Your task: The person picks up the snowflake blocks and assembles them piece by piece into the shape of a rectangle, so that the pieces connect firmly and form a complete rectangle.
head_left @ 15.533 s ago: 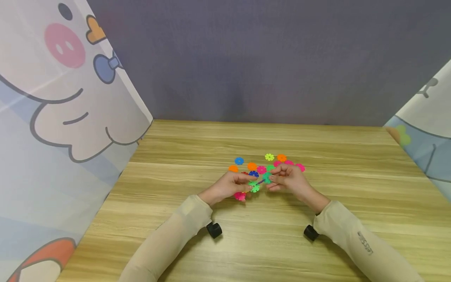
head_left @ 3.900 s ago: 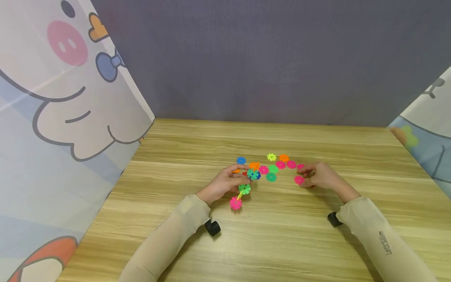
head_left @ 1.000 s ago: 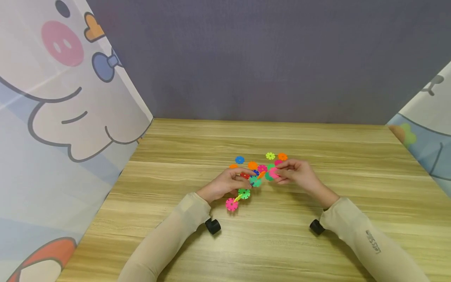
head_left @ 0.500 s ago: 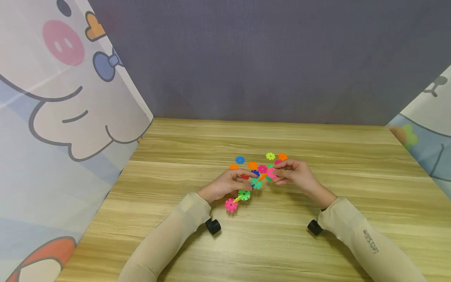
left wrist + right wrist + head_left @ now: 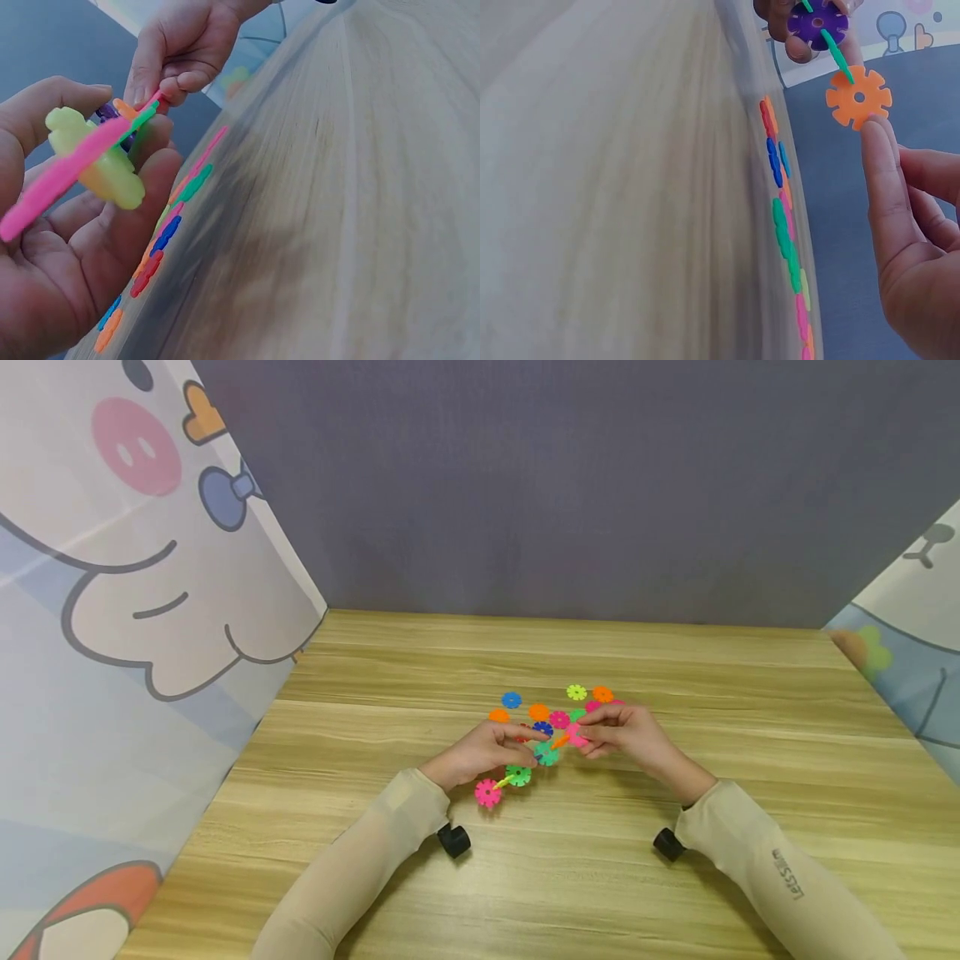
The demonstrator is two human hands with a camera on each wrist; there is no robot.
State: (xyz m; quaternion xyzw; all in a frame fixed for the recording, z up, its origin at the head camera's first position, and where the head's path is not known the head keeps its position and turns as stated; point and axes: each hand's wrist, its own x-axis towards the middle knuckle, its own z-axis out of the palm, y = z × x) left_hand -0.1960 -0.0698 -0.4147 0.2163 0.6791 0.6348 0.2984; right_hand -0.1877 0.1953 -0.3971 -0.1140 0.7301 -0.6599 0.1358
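In the head view my left hand (image 5: 480, 757) holds a chain of notched plastic snowflake discs by its middle, around the purple disc (image 5: 817, 24). The chain's lower end is a pink disc (image 5: 487, 792), joined through a yellow disc (image 5: 97, 161) to a green disc (image 5: 517, 775). Beyond the purple piece come a teal disc (image 5: 547, 753) and an orange disc (image 5: 859, 97) slotted into it. My right hand (image 5: 628, 737) pinches another pink disc (image 5: 576, 734) between thumb and fingers, right at the orange disc's outer edge. The left fingers partly cover the purple disc.
Behind the hands, loose discs lie flat on the wooden table (image 5: 420, 677): blue (image 5: 512, 700), orange (image 5: 538, 712), dark blue (image 5: 542, 729), yellow (image 5: 576, 692) and several others. A grey panel (image 5: 570, 493) rises at the table's back edge, with printed cloth at both sides.
The chain has gained the orange disc since the oldest frame. My right hand reached the pink discs at right, then brought one to the orange disc. Lately both hands shift only slightly.
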